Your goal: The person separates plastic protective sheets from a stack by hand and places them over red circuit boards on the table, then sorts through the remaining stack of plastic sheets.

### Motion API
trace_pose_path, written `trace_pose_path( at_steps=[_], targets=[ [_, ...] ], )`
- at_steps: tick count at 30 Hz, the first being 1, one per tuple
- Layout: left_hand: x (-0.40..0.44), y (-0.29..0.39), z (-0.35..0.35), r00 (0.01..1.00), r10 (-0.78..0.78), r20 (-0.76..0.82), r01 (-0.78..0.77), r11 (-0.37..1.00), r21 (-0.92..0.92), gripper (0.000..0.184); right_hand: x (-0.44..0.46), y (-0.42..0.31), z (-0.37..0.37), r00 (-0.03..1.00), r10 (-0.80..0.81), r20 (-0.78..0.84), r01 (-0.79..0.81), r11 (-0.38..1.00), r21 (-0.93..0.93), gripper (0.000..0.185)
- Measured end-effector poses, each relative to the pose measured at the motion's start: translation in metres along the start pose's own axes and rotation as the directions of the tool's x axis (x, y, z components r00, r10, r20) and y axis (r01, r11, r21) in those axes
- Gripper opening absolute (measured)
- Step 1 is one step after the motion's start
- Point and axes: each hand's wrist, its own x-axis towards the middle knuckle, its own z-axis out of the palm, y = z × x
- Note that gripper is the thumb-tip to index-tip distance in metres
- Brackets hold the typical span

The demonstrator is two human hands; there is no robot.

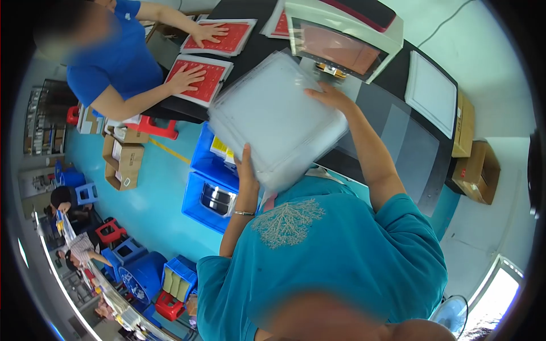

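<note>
A thick stack of clear plastic sheets is held tilted in front of my body, above the black table's edge. My left hand grips its lower left edge, the fingers partly behind the stack. At its upper right side, my right hand rests on the edge with its fingers round it. Just beyond that hand stands a white machine with a tinted window. To the left, a co-worker in a blue shirt lays both hands on red printed sheets.
Blue crates stand on the floor below the table's left end. A white sheet stack lies at the table's right, beside cardboard boxes. Stools and an open carton are at the left; other people sit farther back.
</note>
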Motion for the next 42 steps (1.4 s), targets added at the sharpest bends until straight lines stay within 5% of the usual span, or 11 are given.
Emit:
trace_pose_path(
  at_steps=[4,12,22,31,34,40,41,42],
  targets=[
    [-0.013,-0.022,0.016,0.993,0.000,-0.121,0.002,1.000,0.016,0.117,-0.002,-0.001,-0.019,0.999,0.009,0.049,-0.008,1.000,-0.012,0.117],
    [-0.023,-0.028,0.027,0.982,0.009,-0.190,-0.015,0.999,-0.031,0.112,-0.002,0.001,-0.020,0.998,-0.063,0.029,0.061,0.997,0.056,0.110],
    [-0.029,-0.018,0.018,0.989,-0.104,-0.108,0.113,0.990,0.081,0.114,-0.013,-0.003,-0.011,0.936,-0.253,-0.246,0.139,0.905,-0.401,0.081],
    [-0.018,-0.006,-0.026,0.940,-0.286,0.186,0.288,0.958,0.017,0.106,-0.024,-0.013,0.014,0.811,-0.374,-0.450,0.157,0.880,-0.449,0.060],
    [-0.006,0.004,-0.035,0.860,-0.327,0.392,0.333,0.941,0.053,0.106,-0.026,-0.021,0.016,0.776,-0.402,-0.486,0.171,0.876,-0.452,0.055],
    [0.013,0.019,-0.079,0.789,-0.403,0.463,0.361,0.915,0.181,0.099,-0.031,-0.045,0.022,0.614,-0.521,-0.592,0.112,0.801,-0.588,0.041],
    [0.019,0.024,-0.086,0.784,-0.410,0.466,0.351,0.912,0.212,0.094,-0.032,-0.050,0.022,0.476,-0.657,-0.585,0.083,0.696,-0.713,0.036],
    [0.024,0.031,-0.092,0.780,-0.416,0.467,0.340,0.909,0.241,0.090,-0.032,-0.050,0.020,0.512,-0.605,-0.609,0.065,0.735,-0.675,0.034]
  ],
)
